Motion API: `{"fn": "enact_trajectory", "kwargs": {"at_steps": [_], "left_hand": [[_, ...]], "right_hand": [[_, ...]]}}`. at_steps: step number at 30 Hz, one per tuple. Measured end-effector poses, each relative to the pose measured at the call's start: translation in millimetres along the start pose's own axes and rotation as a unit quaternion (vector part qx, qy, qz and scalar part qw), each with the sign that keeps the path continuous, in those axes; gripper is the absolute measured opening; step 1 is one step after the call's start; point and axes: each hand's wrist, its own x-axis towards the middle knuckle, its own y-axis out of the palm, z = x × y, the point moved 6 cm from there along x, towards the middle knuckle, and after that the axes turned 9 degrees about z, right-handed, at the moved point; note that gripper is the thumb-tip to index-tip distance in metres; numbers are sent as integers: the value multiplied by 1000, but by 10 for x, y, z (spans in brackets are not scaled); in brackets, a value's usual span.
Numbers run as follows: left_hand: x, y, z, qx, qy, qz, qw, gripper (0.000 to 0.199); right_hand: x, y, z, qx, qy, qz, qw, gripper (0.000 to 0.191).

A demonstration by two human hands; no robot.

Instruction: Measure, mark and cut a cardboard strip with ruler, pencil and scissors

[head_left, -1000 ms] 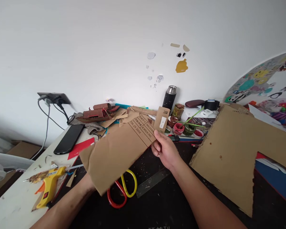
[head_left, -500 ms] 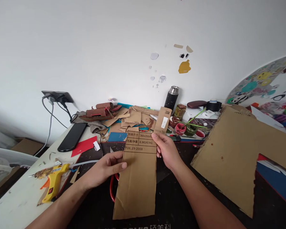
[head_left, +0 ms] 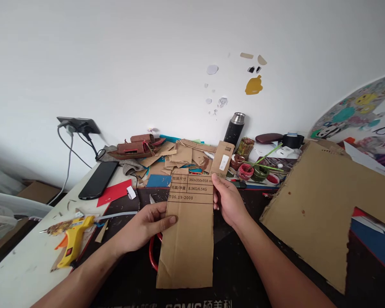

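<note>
Your left hand (head_left: 149, 226) is clamped on the left edge of the cardboard piece (head_left: 188, 246), thumb across its front and fingers behind. Your right hand (head_left: 229, 201) pinches the upper right corner, thumb on the face and fingers curled at the edge. The piece is held between them above the dark mat (head_left: 240, 265), printed side towards you. Gripping opposite sides probably keeps such a thin, creased panel flat and square to your view.

The scissors (head_left: 152, 254) lie partly hidden behind it, one red handle showing below your left hand; that spot seems chosen for easy reach. The glue gun (head_left: 73, 244) rests well to the left on the white surface (head_left: 16, 273), apart from the cardboard, perhaps to keep its nozzle away. The larger cardboard sheet (head_left: 317, 201) lies at the right, presumably leaving the middle free for handling.
</note>
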Motion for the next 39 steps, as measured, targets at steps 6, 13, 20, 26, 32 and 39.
{"fn": "enact_trajectory", "kwargs": {"at_steps": [6, 13, 20, 26, 32, 39], "left_hand": [[-8, -17, 48, -12, -14, -5, 1000, 36], [-11, 2, 66, -4, -28, 11, 1000, 36], [1, 12, 71, 6, -32, 13, 999, 34], [7, 44, 56, 6, -35, 13, 999, 32], [1, -13, 96, -12, -21, -2, 1000, 38], [10, -200, 126, -82, 42, -95, 991, 42]], "right_hand": [[-2, -21, 8, -25, -2, -13, 1000, 67], [19, -62, 74, -56, -71, -28, 996, 52], [30, -61, -23, -29, -30, -20, 999, 39], [29, -44, -35, -2, 0, -39, 999, 33], [33, -9, -34, 40, -7, -8, 999, 46], [20, 8, -5, 32, 10, 6, 999, 61]]}}
